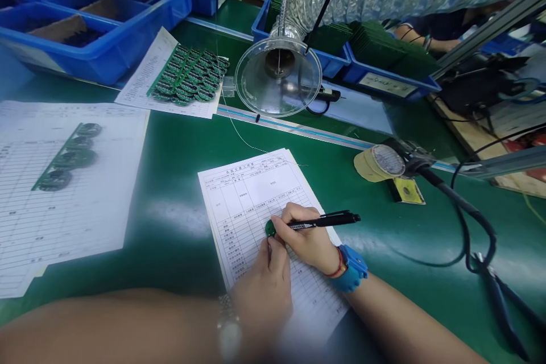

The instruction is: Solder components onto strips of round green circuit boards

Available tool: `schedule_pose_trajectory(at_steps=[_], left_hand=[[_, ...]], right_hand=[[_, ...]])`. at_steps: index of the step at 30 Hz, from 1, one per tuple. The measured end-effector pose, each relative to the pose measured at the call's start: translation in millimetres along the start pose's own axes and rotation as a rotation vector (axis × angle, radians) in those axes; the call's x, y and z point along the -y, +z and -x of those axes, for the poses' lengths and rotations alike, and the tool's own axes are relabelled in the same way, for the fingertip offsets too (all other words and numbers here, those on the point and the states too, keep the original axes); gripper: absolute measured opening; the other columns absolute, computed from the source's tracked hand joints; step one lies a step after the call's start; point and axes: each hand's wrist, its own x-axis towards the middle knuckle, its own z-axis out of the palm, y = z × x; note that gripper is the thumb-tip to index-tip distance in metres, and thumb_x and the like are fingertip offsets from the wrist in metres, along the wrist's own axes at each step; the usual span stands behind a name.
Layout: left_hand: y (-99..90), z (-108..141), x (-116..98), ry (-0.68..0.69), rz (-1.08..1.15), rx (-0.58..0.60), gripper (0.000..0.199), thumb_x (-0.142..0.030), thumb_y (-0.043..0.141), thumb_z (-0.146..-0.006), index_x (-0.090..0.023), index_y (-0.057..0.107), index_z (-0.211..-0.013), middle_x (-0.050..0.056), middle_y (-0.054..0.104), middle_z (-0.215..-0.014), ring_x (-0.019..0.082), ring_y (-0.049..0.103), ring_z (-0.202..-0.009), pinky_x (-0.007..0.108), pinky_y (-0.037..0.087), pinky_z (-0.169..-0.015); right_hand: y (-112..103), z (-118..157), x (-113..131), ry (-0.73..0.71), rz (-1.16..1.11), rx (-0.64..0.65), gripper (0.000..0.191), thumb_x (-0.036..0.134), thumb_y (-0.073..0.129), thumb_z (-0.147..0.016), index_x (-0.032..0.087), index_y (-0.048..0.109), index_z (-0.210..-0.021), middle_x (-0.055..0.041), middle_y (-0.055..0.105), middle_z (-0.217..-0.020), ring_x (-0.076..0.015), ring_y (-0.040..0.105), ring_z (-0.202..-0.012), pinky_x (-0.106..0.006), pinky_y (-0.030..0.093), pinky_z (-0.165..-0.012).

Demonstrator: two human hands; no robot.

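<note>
Between my hands is a small round green circuit board (270, 228), just above a printed form (251, 199) on the green bench. My left hand (264, 284), with a metal watch at the wrist, pinches the board's near edge. In my right hand (305, 236) is a black marker pen (326, 220), its rear end pointing right. The pen's tip is hidden behind my fingers at the board. A blue wristband (350, 269) is on my right wrist.
A strip of round boards (70, 156) lies on papers at left. More boards (187, 77) are grouped behind it, near blue bins (106, 40). A fume funnel (278, 79) hangs ahead. Right are a soldering-iron stand (379, 162) and pliers (499, 301). Another person's arm (420, 40) shows behind.
</note>
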Motion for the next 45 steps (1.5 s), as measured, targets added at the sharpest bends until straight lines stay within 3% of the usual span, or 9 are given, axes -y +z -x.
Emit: schedule_pose_trajectory(at_steps=[12, 19, 25, 45], left_hand=[[12.3, 1, -3, -0.038, -0.025, -0.039, 0.039, -0.01, 0.039, -0.08, 0.0, 0.053, -0.116, 0.021, 0.055, -0.115, 0.028, 0.051, -0.106, 0.041, 0.048, -0.082], [9.3, -1, -4, -0.108, 0.002, -0.022, 0.038, -0.01, 0.038, -0.081, 0.0, 0.054, -0.114, 0.022, 0.055, -0.114, 0.028, 0.053, -0.103, 0.04, 0.05, -0.079], [3.8, -2, -1, -0.033, 0.015, 0.002, 0.039, -0.009, 0.038, -0.081, -0.002, 0.055, -0.115, 0.02, 0.056, -0.113, 0.028, 0.05, -0.107, 0.041, 0.047, -0.084], [5.2, 2, 2, 0.002, 0.002, -0.035, 0.043, -0.006, 0.037, -0.078, -0.002, 0.052, -0.118, 0.02, 0.056, -0.114, 0.028, 0.05, -0.106, 0.042, 0.046, -0.084]], right_hand=[[0, 0, -4, -0.04, 0.036, -0.011, 0.029, 0.021, 0.055, -0.08, 0.018, 0.044, -0.053, 0.0039, 0.048, -0.047, -0.008, 0.043, -0.044, -0.022, 0.035, -0.046], [-1, -1, -3, -0.067, 0.048, -0.014, 0.03, 0.021, 0.055, -0.08, 0.018, 0.044, -0.052, 0.0038, 0.047, -0.048, -0.008, 0.043, -0.045, -0.022, 0.035, -0.045], [-1, 0, -5, -0.014, 0.04, -0.01, 0.03, 0.022, 0.054, -0.08, 0.018, 0.045, -0.052, 0.0037, 0.049, -0.047, -0.0084, 0.044, -0.045, -0.022, 0.036, -0.047], [-2, -1, -1, 0.0, -0.003, -0.026, 0.03, 0.02, 0.052, -0.079, 0.018, 0.041, -0.052, 0.0037, 0.047, -0.047, -0.0082, 0.043, -0.045, -0.022, 0.036, -0.046]])
